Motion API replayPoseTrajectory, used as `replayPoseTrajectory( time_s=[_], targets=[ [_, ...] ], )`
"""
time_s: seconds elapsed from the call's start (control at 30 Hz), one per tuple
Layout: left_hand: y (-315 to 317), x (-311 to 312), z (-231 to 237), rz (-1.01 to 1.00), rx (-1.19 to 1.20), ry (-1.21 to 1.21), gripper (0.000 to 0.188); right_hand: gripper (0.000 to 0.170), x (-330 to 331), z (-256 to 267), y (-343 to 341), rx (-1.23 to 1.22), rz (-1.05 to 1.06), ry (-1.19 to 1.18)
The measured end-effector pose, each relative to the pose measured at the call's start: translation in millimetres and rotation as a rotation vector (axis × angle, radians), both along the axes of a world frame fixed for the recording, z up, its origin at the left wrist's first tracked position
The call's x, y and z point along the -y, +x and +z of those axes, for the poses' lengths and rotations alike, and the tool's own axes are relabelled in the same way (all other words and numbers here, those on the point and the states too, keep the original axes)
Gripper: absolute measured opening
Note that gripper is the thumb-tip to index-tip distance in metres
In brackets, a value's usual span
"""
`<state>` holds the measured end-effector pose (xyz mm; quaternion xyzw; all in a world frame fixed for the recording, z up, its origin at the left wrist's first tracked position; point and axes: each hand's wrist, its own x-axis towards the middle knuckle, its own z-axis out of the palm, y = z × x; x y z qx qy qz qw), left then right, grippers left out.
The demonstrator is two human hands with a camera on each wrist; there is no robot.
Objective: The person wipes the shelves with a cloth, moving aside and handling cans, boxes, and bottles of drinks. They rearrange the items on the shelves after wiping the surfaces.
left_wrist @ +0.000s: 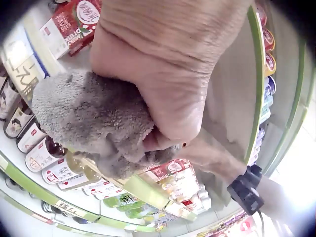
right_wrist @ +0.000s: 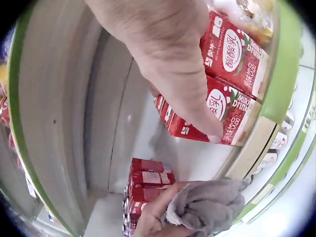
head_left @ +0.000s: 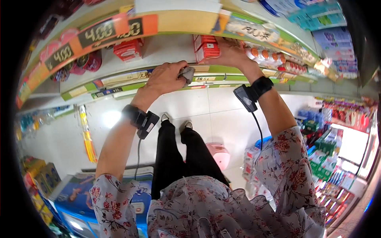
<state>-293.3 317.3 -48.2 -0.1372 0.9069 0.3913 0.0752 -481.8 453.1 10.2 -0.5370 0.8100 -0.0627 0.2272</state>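
A grey cloth (head_left: 186,75) (left_wrist: 94,118) is gripped in my left hand (head_left: 164,78) (left_wrist: 163,64) at the shelf's front edge, and the right wrist view shows the same cloth (right_wrist: 207,207) bunched below the fingers. To its right, my right hand (head_left: 230,55) (right_wrist: 168,64) grips red drink cartons (head_left: 207,49) (right_wrist: 224,111) standing side by side. Its thumb lies across a carton's front; the other fingers are mostly hidden behind. Another group of red cartons (head_left: 127,50) (right_wrist: 148,185) stands farther left on the same shelf.
Price labels (head_left: 97,33) line the shelf above. Small bottles (head_left: 266,55) stand right of the cartons, and more bottles (left_wrist: 44,155) fill the shelf below. On the floor are a pink item (head_left: 218,154) and stacked goods (head_left: 254,162); a blue case (head_left: 79,198) stands lower left.
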Motion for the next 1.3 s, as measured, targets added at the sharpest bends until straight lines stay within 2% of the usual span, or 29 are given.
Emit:
replayPoseTrajectory(
  time_s=[0.07, 0.13, 0.17, 0.23, 0.27, 0.37, 0.47, 0.6, 0.73, 0.77, 0.87, 1.03, 1.13, 1.3],
  targets=[
    [5, -10, 3, 0.095, 0.051, 0.138, 0.040, 0.109, 3, 15, 2, 0.208, 0.001, -0.008],
    [8, -21, -23, 0.046, -0.111, 0.127, 0.042, 0.107, 6, 14, -4, 0.247, 0.028, -0.059],
    [12, -28, -29, 0.095, -0.100, 0.138, 0.043, 0.104, 8, 12, -8, 0.303, 0.021, -0.091],
    [16, -46, -33, 0.164, -0.126, 0.224, 0.045, 0.093, 8, 11, -18, 0.546, -0.096, -0.167],
    [16, -55, -35, 0.186, -0.157, 0.251, 0.045, 0.092, 9, 12, -27, 0.567, -0.132, -0.205],
    [10, -79, -36, 0.245, -0.249, 0.355, 0.045, 0.090, 15, 12, -53, 0.500, -0.197, -0.307],
    [-1, -98, -29, 0.341, -0.454, 0.369, 0.045, 0.088, 29, 10, -68, 0.438, -0.205, -0.363],
    [-24, -112, -34, 0.382, -0.376, 0.367, 0.049, 0.086, 52, 7, -76, 0.379, -0.185, -0.388],
    [-46, -112, -33, 0.479, -0.507, 0.381, 0.045, 0.084, 70, 1, -74, 0.347, -0.156, -0.387],
    [-50, -106, -29, 0.467, -0.422, 0.419, 0.042, 0.083, 75, 0, -74, 0.341, -0.152, -0.383],
    [-56, -101, -26, 0.532, -0.493, 0.376, 0.040, 0.081, 88, -4, -73, 0.326, -0.126, -0.372],
    [-57, -105, -28, 0.601, -0.581, 0.301, 0.036, 0.078, 90, -3, -69, 0.305, -0.126, -0.354],
    [-56, -103, -22, 0.600, -0.462, 0.309, 0.036, 0.076, 101, -5, -63, 0.286, -0.108, -0.345],
    [-39, -81, -20, 0.699, -0.496, 0.247, 0.036, 0.073, 139, -10, -36, 0.255, -0.028, -0.345]
  ],
)
